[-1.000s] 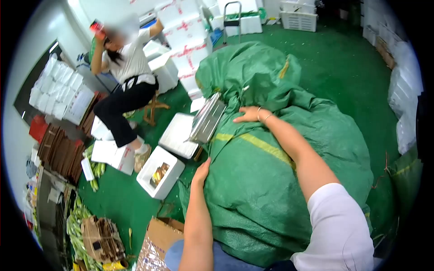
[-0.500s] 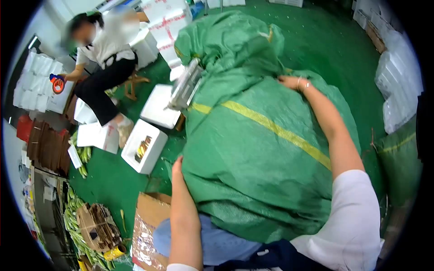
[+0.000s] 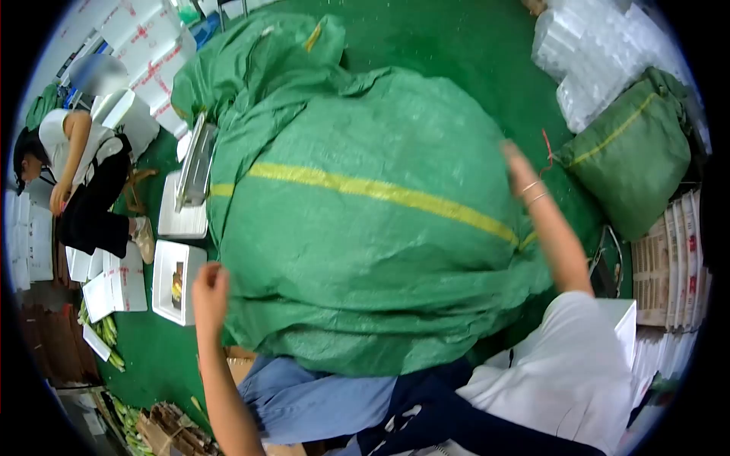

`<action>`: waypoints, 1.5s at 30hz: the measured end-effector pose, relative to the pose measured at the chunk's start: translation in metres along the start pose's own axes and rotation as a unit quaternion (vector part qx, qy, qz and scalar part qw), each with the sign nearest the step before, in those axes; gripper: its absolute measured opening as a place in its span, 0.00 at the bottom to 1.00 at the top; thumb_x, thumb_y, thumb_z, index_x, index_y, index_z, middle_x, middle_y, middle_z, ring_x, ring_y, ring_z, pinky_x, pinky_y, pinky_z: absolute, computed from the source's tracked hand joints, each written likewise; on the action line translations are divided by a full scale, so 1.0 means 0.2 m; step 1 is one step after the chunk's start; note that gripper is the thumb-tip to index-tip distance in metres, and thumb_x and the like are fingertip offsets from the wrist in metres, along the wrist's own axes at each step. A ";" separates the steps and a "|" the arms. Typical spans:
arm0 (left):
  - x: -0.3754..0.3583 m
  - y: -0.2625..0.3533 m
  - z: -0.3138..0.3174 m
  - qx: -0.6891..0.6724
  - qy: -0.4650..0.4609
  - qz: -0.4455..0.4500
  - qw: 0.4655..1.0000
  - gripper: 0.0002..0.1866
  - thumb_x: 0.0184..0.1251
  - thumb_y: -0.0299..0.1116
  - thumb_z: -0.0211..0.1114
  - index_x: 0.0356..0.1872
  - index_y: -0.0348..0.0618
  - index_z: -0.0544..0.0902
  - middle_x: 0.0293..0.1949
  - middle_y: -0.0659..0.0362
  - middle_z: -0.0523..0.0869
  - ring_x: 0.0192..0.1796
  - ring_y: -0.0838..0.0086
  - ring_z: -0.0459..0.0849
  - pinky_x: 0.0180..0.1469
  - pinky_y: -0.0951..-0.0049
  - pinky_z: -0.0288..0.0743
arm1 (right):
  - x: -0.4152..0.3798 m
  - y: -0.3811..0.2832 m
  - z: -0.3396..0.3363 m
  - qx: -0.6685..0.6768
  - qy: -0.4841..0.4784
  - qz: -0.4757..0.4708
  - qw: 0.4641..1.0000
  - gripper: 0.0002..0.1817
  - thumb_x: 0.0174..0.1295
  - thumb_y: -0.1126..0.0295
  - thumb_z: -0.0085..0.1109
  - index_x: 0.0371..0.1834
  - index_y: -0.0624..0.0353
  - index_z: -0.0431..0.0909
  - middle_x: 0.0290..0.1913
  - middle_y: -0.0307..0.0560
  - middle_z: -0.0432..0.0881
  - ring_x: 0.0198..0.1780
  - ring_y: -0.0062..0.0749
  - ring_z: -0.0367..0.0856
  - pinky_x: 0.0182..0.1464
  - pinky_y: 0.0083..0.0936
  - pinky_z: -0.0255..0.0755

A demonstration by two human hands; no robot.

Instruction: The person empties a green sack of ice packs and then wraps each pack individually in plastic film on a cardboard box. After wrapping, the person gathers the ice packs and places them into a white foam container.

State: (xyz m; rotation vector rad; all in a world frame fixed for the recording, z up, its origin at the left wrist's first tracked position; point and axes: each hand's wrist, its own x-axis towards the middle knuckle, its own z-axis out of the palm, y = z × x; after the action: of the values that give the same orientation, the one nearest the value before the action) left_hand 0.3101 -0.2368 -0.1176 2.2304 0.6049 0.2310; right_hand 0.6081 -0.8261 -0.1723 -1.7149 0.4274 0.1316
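A huge, bulging green woven-plastic sack with a yellow stripe (image 3: pixel 372 228) lies across the middle of the green floor (image 3: pixel 426 34), its near side against the wearer's lap. The left hand (image 3: pixel 211 292) is beside the sack's left side, narrow, with its fingers curled; whether it touches the plastic cannot be told. The right hand (image 3: pixel 522 176) is at the sack's right side, blurred and seen nearly edge-on, open with its fingers stretched out; its contact with the plastic is unclear too. A tilted silver metal object (image 3: pixel 196 167) stands close against the sack's left side, above a shallow white foam tray (image 3: pixel 173 216). Nearer the wearer, an open white foam box (image 3: pixel 160 285) holds small brown and yellow items (image 3: pixel 177 286). Toward the floor's left edge, a seated person (image 3: pixel 91 163) bends forward. Toward its right edge stands a smaller dark green sack with a yellow stripe (image 3: pixel 635 156).
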 end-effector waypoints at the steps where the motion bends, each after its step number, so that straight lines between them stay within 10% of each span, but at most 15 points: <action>1: -0.16 0.27 0.04 -0.058 -0.070 -0.050 0.995 0.12 0.63 0.30 0.63 0.46 0.35 0.78 0.32 0.57 0.82 0.30 0.74 0.79 0.32 0.73 0.73 | -0.03 0.08 0.22 -0.037 -0.025 -0.090 0.995 0.45 0.60 0.39 0.52 0.69 0.67 0.58 0.63 0.62 0.72 0.66 0.44 0.67 0.63 0.41 0.63; 6: -0.65 0.64 0.14 0.064 -0.217 0.112 0.968 0.16 0.61 0.29 0.65 0.50 0.37 0.77 0.43 0.54 0.81 0.43 0.67 0.82 0.38 0.70 0.76 | 0.46 0.35 0.40 -0.107 -0.134 -0.135 0.976 0.46 0.56 0.44 0.57 0.60 0.81 0.59 0.59 0.77 0.70 0.62 0.59 0.72 0.63 0.38 0.66; 9: -0.84 0.66 0.05 0.098 -0.136 0.098 0.981 0.16 0.61 0.30 0.65 0.50 0.38 0.78 0.47 0.54 0.80 0.45 0.65 0.82 0.40 0.69 0.77 | 0.35 0.22 0.33 -0.356 -0.084 -0.183 0.912 0.37 0.60 0.51 0.56 0.59 0.75 0.62 0.54 0.75 0.72 0.58 0.64 0.72 0.60 0.47 0.67; 11: -1.06 0.63 -0.14 0.042 0.037 0.074 0.996 0.16 0.61 0.28 0.64 0.50 0.37 0.78 0.44 0.54 0.81 0.46 0.67 0.82 0.42 0.70 0.77 | -0.08 -0.07 0.23 -0.357 0.040 -0.463 0.810 0.23 0.60 0.65 0.56 0.56 0.66 0.70 0.53 0.64 0.74 0.56 0.57 0.73 0.58 0.44 0.69; 13: -1.40 0.42 -0.35 -0.006 0.215 -0.009 0.977 0.12 0.64 0.27 0.61 0.47 0.35 0.78 0.43 0.55 0.82 0.44 0.70 0.82 0.42 0.71 0.77 | -0.62 -0.39 0.16 -0.229 -0.082 -0.384 0.891 0.10 0.61 0.68 0.55 0.39 0.65 0.75 0.33 0.48 0.79 0.36 0.33 0.78 0.39 0.28 0.73; 15: -1.81 0.23 -0.47 -0.017 0.418 -0.098 0.903 0.10 0.68 0.28 0.59 0.45 0.33 0.78 0.40 0.57 0.83 0.40 0.74 0.81 0.41 0.73 0.76 | -0.91 -0.44 0.10 -0.218 -0.382 -0.219 0.871 0.05 0.62 0.72 0.53 0.31 0.61 0.76 0.22 0.37 0.76 0.25 0.20 0.74 0.29 0.17 0.68; 18: -2.42 0.06 -0.41 -0.009 0.591 -0.248 0.768 0.10 0.68 0.31 0.59 0.41 0.32 0.80 0.31 0.59 0.83 0.33 0.79 0.79 0.38 0.78 0.75 | -1.28 -0.22 0.32 -0.313 -0.714 0.027 0.625 0.13 0.69 0.67 0.52 0.49 0.63 0.75 0.35 0.46 0.85 0.36 0.26 0.84 0.41 0.25 0.78; 20: -2.73 0.01 -0.27 -0.043 0.623 -0.317 0.714 0.09 0.68 0.30 0.59 0.41 0.33 0.81 0.31 0.58 0.83 0.30 0.79 0.80 0.34 0.78 0.75 | -1.28 0.24 0.52 -0.377 -0.758 -0.065 0.529 0.28 0.66 0.70 0.52 0.68 0.64 0.58 0.56 0.56 0.78 0.54 0.36 0.79 0.55 0.31 0.74; 22: -2.88 0.13 -0.17 -0.092 0.674 -0.271 0.681 0.09 0.69 0.28 0.59 0.45 0.33 0.79 0.34 0.56 0.84 0.30 0.76 0.83 0.31 0.79 0.77 | -0.83 0.81 0.62 -0.481 -0.592 -0.436 0.478 0.40 0.56 0.71 0.59 0.71 0.71 0.52 0.68 0.68 0.62 0.68 0.55 0.64 0.70 0.36 0.58; 25: -3.25 0.25 0.02 -0.027 0.733 -0.320 0.600 0.09 0.70 0.28 0.57 0.46 0.35 0.79 0.34 0.57 0.84 0.31 0.78 0.83 0.30 0.80 0.74 | -0.90 0.81 0.73 -0.634 -0.569 -0.313 0.420 0.48 0.49 0.64 0.68 0.71 0.70 0.52 0.71 0.70 0.55 0.73 0.59 0.51 0.72 0.43 0.51; 28: -3.60 0.23 0.33 -0.049 0.782 -0.427 0.450 0.08 0.68 0.29 0.58 0.43 0.35 0.80 0.32 0.59 0.84 0.30 0.79 0.82 0.30 0.80 0.73 | -1.13 0.47 0.91 -0.597 -0.633 -0.303 0.390 0.33 0.53 0.60 0.65 0.58 0.71 0.69 0.54 0.71 0.75 0.57 0.57 0.75 0.60 0.40 0.67; 32: -3.81 -0.13 0.99 -0.036 0.699 -0.599 0.389 0.11 0.61 0.32 0.62 0.38 0.34 0.82 0.30 0.50 0.86 0.29 0.66 0.85 0.34 0.68 0.77 | -1.79 -0.15 1.23 -0.523 -0.700 -0.430 0.228 0.14 0.59 0.64 0.60 0.35 0.67 0.79 0.24 0.54 0.79 0.27 0.37 0.76 0.32 0.35 0.71; 35: -3.61 -0.30 1.15 -0.049 0.640 -0.652 0.403 0.14 0.56 0.34 0.65 0.40 0.35 0.82 0.35 0.45 0.85 0.38 0.56 0.85 0.43 0.61 0.78 | -2.23 -0.43 1.52 -0.439 -0.611 -0.594 0.283 0.07 0.66 0.72 0.52 0.38 0.65 0.76 0.25 0.45 0.73 0.30 0.26 0.71 0.35 0.27 0.67; 40: -3.69 -0.79 1.04 0.032 0.593 -0.684 0.423 0.25 0.52 0.35 0.69 0.52 0.39 0.74 0.49 0.42 0.76 0.52 0.49 0.76 0.52 0.55 0.73 | -2.99 -0.30 1.61 -0.255 -0.708 -0.553 0.358 0.07 0.63 0.76 0.53 0.40 0.68 0.76 0.33 0.46 0.79 0.38 0.28 0.78 0.45 0.23 0.70; 45: -3.84 -1.27 0.79 -0.013 0.367 -0.770 0.522 0.45 0.45 0.38 0.74 0.67 0.44 0.62 0.64 0.38 0.66 0.67 0.44 0.64 0.62 0.45 0.65 | -3.36 0.21 1.71 -0.335 -0.790 -0.505 0.090 0.08 0.59 0.77 0.57 0.42 0.66 0.77 0.33 0.52 0.81 0.39 0.37 0.82 0.44 0.28 0.73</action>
State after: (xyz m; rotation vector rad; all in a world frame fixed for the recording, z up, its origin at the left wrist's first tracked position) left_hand -0.3900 -0.5752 -0.3907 0.6630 2.6461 0.1886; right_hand 0.0245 -0.3618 -0.0613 -1.0435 -2.7982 1.0826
